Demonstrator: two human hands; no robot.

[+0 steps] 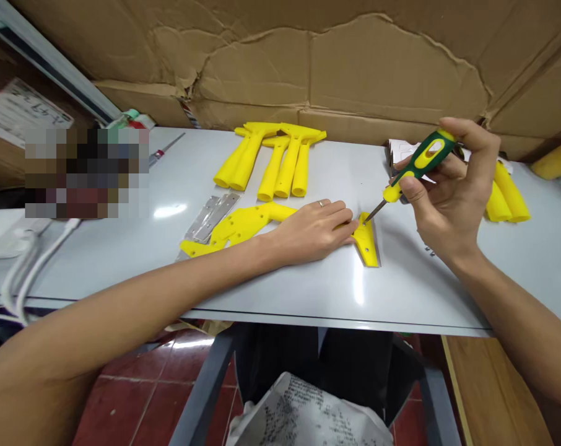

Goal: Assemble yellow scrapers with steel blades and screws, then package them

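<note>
– Right side, quick: what are you holding?
– Your right hand (457, 198) grips a screwdriver (422, 162): chunky green-and-yellow handle, slim metal shaft slanting down, tip at the head of a yellow tool (367, 241).
– And your left?
– Your left hand (315, 232) curls over that tool, holding it on the smooth, pale table (308, 297). Flared yellow head, thin metal strip along its edge; handle mostly hidden under your fingers.
– Around you?
– Beside your left forearm, flat yellow heads (241, 223) with holes, next to thin, shiny metal plates (208, 218). Farther back, tube-handled yellow tools (246, 164), round hollow ends toward you. Tiny metal bits (430, 251) near your right wrist. Torn, creased brown cardboard (355, 68) behind.
</note>
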